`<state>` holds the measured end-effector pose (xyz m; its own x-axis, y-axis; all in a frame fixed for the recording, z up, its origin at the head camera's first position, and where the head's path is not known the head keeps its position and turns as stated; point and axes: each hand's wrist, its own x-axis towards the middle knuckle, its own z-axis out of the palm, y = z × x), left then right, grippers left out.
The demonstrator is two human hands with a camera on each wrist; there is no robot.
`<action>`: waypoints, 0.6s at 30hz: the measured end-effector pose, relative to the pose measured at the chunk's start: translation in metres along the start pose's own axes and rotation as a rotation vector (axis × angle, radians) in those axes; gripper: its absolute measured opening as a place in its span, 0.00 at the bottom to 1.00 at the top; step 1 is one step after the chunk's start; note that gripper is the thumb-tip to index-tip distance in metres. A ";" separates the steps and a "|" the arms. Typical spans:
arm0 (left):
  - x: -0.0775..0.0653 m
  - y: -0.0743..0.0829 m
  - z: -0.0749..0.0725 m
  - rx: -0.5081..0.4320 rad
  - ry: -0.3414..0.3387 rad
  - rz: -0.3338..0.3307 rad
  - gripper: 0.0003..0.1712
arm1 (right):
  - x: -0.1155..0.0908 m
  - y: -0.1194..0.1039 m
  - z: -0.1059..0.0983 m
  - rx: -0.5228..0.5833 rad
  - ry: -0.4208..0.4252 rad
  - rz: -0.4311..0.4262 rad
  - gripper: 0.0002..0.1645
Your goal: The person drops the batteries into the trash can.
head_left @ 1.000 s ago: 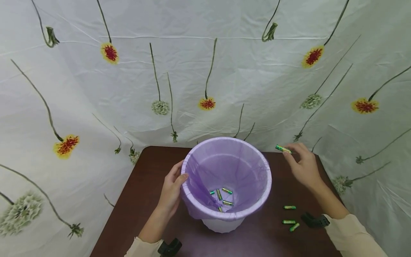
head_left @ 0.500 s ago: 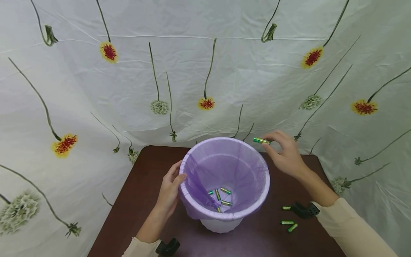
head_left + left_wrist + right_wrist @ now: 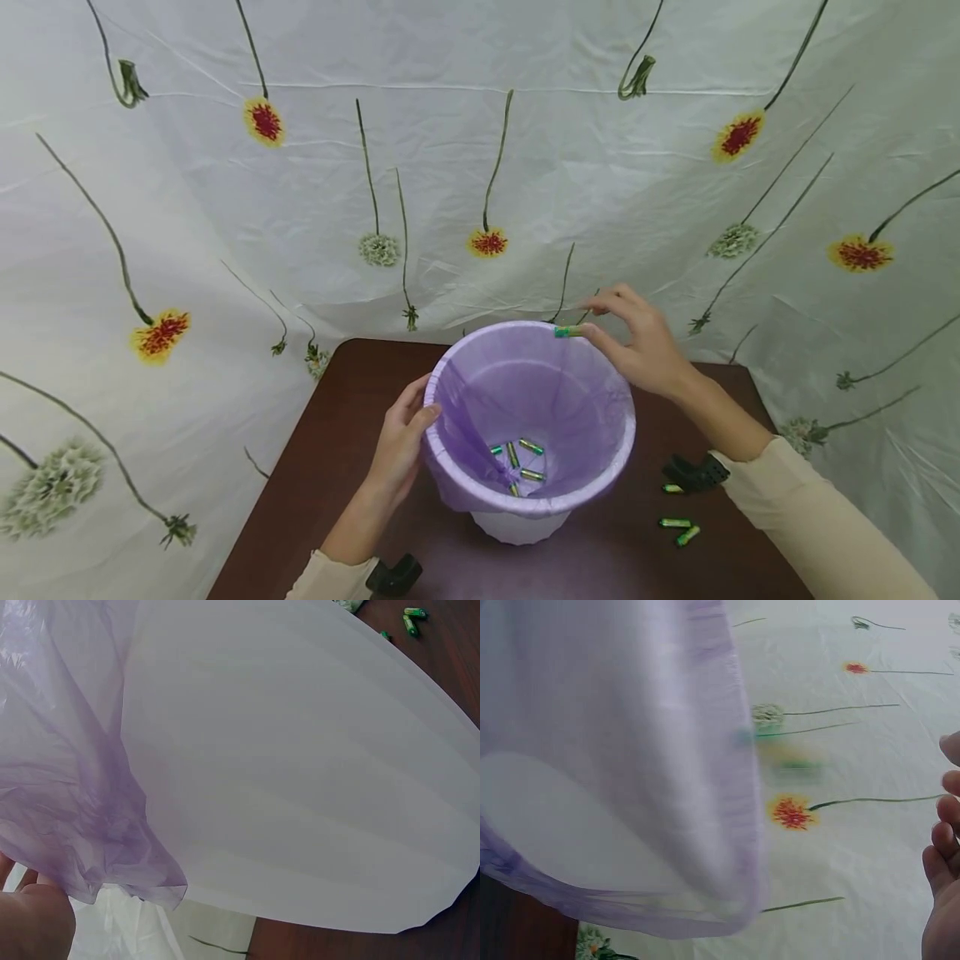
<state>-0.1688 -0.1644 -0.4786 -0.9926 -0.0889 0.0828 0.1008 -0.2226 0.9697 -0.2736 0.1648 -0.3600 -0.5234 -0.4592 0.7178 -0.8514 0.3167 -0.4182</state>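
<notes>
A white bin [image 3: 517, 528] lined with a purple bag [image 3: 555, 392] stands on the table. My left hand [image 3: 399, 437] grips its left rim, thumb over the edge. At the far right rim, my right hand [image 3: 645, 350] has its thumb and fingers spread apart. A green battery [image 3: 567, 332] is just off the thumb tip in the head view; in the right wrist view this battery [image 3: 791, 759] is a blur in mid-air, clear of the fingers [image 3: 949, 810]. Several green batteries [image 3: 531, 447] lie at the bottom of the bin.
To the right of the bin, green batteries [image 3: 675, 523] lie on the dark brown table [image 3: 300, 492], one partly behind the right wrist's black camera mount [image 3: 696, 473]. A flower-printed white cloth [image 3: 435, 167] hangs behind and beside the table.
My right hand has moved left to the bin's rim, carrying the battery, and its fingers have parted and let the battery go. The left hand has kept its grip.
</notes>
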 end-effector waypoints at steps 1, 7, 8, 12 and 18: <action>0.000 0.000 0.001 0.001 0.001 0.002 0.29 | 0.002 0.000 -0.002 -0.005 0.014 0.005 0.19; 0.000 -0.001 0.002 0.004 0.004 -0.007 0.29 | 0.009 -0.004 -0.022 -0.010 0.115 0.036 0.23; 0.000 -0.001 0.002 0.005 0.004 -0.009 0.29 | 0.009 -0.004 -0.024 -0.011 0.122 0.034 0.22; -0.001 0.000 0.002 0.006 0.011 -0.008 0.29 | 0.002 0.000 -0.031 -0.031 0.128 0.016 0.22; 0.000 0.001 0.003 0.004 0.008 -0.010 0.28 | -0.017 0.009 -0.039 -0.066 0.115 0.027 0.22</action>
<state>-0.1685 -0.1620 -0.4772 -0.9929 -0.0947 0.0713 0.0907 -0.2199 0.9713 -0.2712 0.2077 -0.3540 -0.5355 -0.3526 0.7675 -0.8307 0.3837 -0.4033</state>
